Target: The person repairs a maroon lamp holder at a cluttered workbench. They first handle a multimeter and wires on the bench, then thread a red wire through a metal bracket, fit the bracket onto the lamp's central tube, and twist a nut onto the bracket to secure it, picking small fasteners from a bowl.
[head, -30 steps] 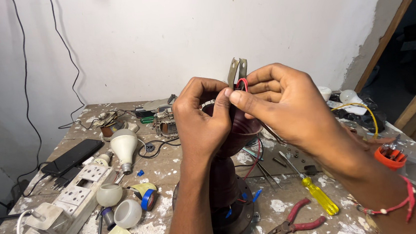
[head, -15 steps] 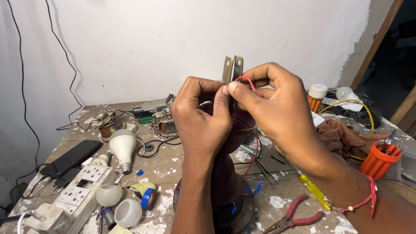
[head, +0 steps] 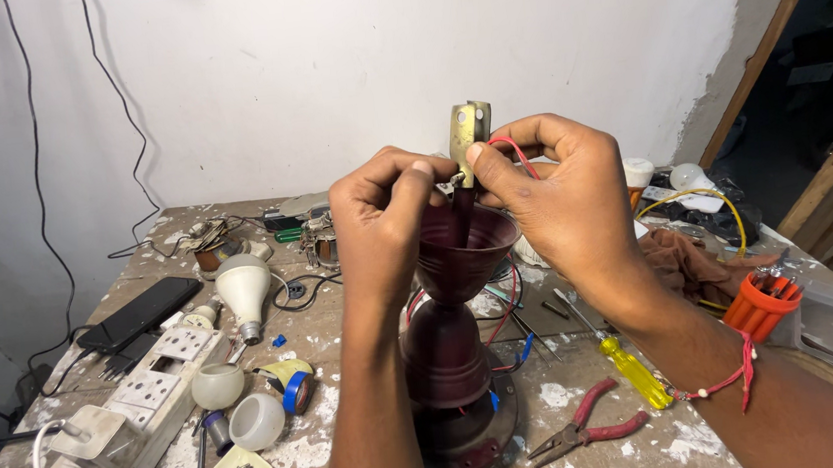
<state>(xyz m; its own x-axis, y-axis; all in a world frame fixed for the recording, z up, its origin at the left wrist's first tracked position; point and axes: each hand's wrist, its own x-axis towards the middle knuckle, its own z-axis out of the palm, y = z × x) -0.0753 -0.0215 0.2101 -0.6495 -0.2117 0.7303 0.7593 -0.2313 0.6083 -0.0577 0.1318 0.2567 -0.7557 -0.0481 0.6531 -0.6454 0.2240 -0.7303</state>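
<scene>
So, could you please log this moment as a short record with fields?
setting: paint-spattered workbench against a white wall
left hand: pinching at the base of the metal bracket
right hand: pinching the bracket, red wire over its fingers
below the hands: maroon cup on a maroon fan body
left of fan: bulb, power strip, phone
right of fan: yellow screwdriver, red pliers, orange cup
</scene>
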